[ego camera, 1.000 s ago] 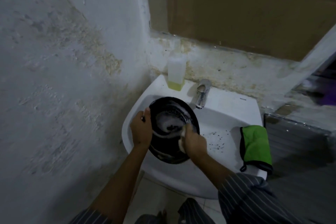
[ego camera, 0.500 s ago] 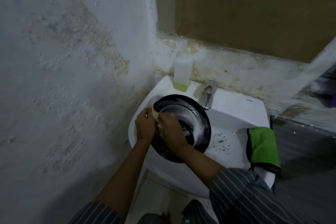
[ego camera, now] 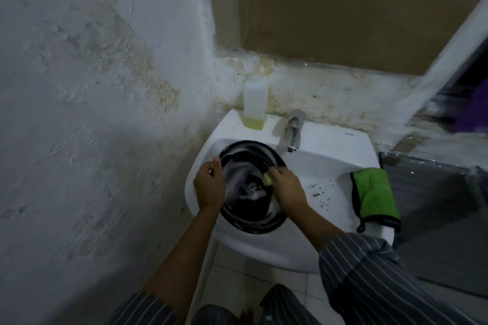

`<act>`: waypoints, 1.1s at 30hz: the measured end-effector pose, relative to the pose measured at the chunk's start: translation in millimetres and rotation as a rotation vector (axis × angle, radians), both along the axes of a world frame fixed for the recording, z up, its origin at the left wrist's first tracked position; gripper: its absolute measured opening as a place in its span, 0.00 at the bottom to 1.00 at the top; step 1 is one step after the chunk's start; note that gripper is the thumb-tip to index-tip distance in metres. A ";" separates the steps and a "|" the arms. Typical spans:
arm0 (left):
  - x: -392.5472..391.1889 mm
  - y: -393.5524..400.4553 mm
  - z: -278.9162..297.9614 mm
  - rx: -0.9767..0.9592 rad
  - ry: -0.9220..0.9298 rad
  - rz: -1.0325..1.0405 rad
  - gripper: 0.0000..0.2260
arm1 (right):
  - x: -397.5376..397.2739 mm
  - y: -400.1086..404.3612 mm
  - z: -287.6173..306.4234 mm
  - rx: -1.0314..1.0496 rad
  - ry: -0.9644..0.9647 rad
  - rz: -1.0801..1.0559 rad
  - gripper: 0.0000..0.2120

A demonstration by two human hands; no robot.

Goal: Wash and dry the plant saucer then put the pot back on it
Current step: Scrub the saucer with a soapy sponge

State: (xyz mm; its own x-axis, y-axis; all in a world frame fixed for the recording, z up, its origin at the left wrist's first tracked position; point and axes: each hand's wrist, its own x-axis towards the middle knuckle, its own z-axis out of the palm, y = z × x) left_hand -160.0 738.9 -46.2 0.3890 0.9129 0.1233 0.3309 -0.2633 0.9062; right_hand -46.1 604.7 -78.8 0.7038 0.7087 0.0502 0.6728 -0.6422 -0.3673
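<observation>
Black plant saucer [ego camera: 252, 208], coated in suds, sits tilted in the white sink [ego camera: 330, 163]. Left hand [ego camera: 210, 187] grips its left rim. Right hand [ego camera: 286, 187] is closed on a small yellow sponge [ego camera: 268, 179], pressed to the saucer's inner face (dark specks dot the basin). Green cloth [ego camera: 375, 196] lies over the sink's right edge.

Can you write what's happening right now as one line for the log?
step: washing | left hand: holds soapy black saucer rim over sink | right hand: scrubs with sponge | green cloth: on sink edge | pot: unseen
</observation>
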 end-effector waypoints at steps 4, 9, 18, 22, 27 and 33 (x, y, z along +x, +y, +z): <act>-0.5 -1.3 -7.9 0.017 0.026 -0.016 0.23 | -25.3 -20.8 -14.6 -0.067 0.226 0.158 0.17; 4.3 -2.4 -12.3 -0.011 0.081 -0.079 0.22 | -22.5 -36.0 -0.1 -0.365 0.110 0.433 0.14; 39.4 -8.6 -8.3 -0.070 0.187 -0.055 0.19 | -8.0 -59.3 9.6 -0.305 0.218 0.367 0.22; 48.1 -5.3 -14.9 -0.149 0.297 -0.066 0.20 | -10.4 -69.5 0.9 -0.307 0.298 0.529 0.31; 56.0 -0.3 -22.7 -0.312 0.396 -0.036 0.24 | 10.0 -72.2 7.3 -0.212 0.008 0.502 0.15; 50.9 5.1 -16.9 -0.735 0.494 -0.275 0.23 | 53.0 -82.4 34.6 0.034 0.456 0.460 0.14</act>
State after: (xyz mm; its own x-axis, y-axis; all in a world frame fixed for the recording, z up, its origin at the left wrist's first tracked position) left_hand -109.1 744.0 -63.0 0.4575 0.5636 -0.6878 0.7353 0.1952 0.6490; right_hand 6.9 522.3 -44.2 0.2849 0.9461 -0.1544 0.6484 -0.3088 -0.6959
